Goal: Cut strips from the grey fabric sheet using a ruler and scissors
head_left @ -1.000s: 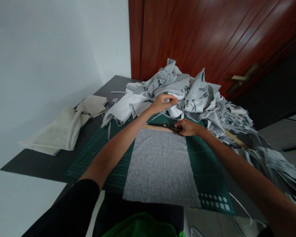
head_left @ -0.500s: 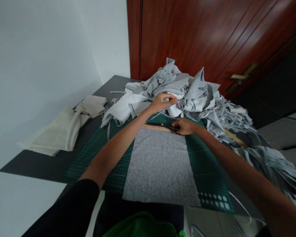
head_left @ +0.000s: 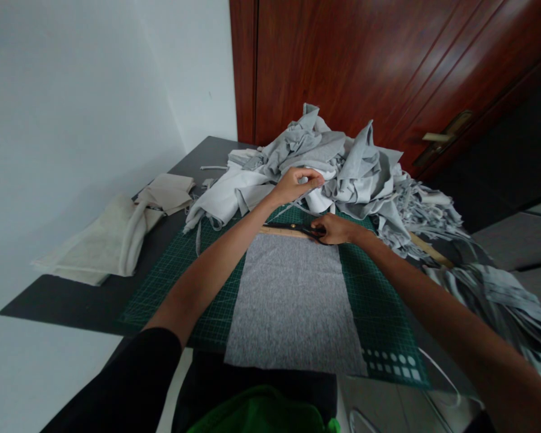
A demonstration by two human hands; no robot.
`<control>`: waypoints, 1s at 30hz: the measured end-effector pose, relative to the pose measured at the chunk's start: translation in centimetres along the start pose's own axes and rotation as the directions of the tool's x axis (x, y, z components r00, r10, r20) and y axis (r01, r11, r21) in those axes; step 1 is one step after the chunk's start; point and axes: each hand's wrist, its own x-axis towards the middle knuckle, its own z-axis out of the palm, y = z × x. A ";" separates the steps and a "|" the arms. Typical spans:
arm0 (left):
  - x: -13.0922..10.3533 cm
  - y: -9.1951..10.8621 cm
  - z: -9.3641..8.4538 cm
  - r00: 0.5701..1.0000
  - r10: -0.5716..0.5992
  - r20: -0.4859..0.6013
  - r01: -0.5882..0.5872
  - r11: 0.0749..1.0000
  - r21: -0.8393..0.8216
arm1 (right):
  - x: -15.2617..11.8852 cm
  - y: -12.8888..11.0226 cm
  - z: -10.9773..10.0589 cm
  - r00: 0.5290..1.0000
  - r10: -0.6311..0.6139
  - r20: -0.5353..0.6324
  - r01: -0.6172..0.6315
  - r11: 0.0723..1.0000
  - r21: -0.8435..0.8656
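My right hand is closed round the handles of black scissors. The blades point left along the far edge of a grey knit fabric piece, beside a wooden ruler lying on it. Raised above and beyond the blades, my left hand pinches a thin grey fabric strip between thumb and fingers. The strip trails down toward the scissors; where it ends is hard to make out. Beneath the fabric lies a green cutting mat, and the near fabric edge hangs past the table.
A heap of grey and white fabric lies beyond my hands. Shredded scraps, a wooden stick and bundled strips are on the right. Cream cloth pieces lie left on the dark table.
My right hand and the scissors have shifted slightly to the left along the ruler. My left hand stays almost in place, still pinching the strip.
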 end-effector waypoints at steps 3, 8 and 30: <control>0.0 0.0 0.0 1.000 -0.001 -0.010 0.001 1.000 0.004 | 0.0 0.0 0.0 1.000 -0.017 -0.001 0.017 1.000 0.002; 0.0 0.2 -0.1 1.000 0.007 -0.010 -0.007 1.000 -0.008 | 0.1 0.2 0.0 0.999 -0.040 0.000 0.040 0.999 -0.013; 0.2 -0.1 -0.3 0.999 0.035 -0.023 -0.035 0.999 0.004 | -0.2 0.5 -0.5 0.998 -0.064 -0.017 0.064 0.998 -0.019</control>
